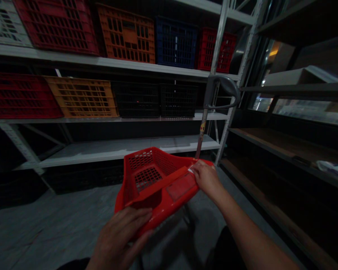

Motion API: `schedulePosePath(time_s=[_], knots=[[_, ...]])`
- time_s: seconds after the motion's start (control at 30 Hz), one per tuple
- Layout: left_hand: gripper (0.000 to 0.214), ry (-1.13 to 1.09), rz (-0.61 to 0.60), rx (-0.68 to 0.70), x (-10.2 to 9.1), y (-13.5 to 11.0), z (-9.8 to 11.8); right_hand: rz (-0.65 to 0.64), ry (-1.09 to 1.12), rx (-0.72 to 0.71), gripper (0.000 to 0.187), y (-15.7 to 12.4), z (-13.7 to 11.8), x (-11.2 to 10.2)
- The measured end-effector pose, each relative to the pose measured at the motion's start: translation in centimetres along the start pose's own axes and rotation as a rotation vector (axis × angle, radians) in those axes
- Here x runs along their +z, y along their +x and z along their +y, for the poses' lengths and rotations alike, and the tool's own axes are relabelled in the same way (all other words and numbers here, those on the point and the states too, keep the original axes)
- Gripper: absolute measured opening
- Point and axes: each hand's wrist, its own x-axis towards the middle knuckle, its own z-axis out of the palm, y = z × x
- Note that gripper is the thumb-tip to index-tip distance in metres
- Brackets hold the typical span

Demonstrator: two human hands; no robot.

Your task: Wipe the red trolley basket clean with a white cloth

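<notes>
A red plastic shopping basket point(174, 187) with mesh walls stands tilted in front of me, and it looks empty inside. My left hand point(121, 232) grips its near left corner, fingers over the rim and thumb along the outer side. At the right end of the near rim, my right hand point(207, 176) is closed on a small white wipe point(190, 170), pressed against the plastic. Only a corner of the wipe shows, so whether it is paper or cloth is unclear. Behind that hand rises a metal pole with a grey loop handle point(210, 92).
A white metal rack point(129, 148) spans the back, holding several crates, among them an orange crate point(126, 33) and a blue crate point(176, 43). Dark shelving point(287, 146) runs along the right, with a white box point(284, 77). Grey concrete floor point(73, 221) lies below.
</notes>
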Motion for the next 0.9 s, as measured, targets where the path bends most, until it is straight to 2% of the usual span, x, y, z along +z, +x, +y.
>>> schedulePosePath(time_s=[0.2,0.43,0.57,0.73,0.8,0.9], knots=[[0.039,-0.05,-0.026,-0.001,-0.4,-0.2,-0.9,0.097,0.183,-0.152,0.018,-3.1,-1.6,0.1],[0.039,-0.062,-0.002,0.029,-0.8,-0.2,-1.6,0.116,0.142,-0.039,0.02,-3.2,0.5,0.3],[0.035,-0.087,0.006,-0.016,-1.2,-0.2,-1.7,0.156,0.128,0.015,0.021,-3.6,1.0,0.6],[0.038,0.015,-0.033,-0.012,-2.3,-0.9,-2.5,0.142,0.237,0.01,0.021,-4.1,1.7,0.2],[0.034,0.066,-0.018,-0.039,-2.5,-0.8,-2.3,0.16,0.28,0.007,0.021,-4.4,1.7,0.0],[0.028,0.108,0.045,-0.124,-2.2,0.2,-0.6,0.217,0.308,-0.014,0.022,-5.0,0.5,-0.1]])
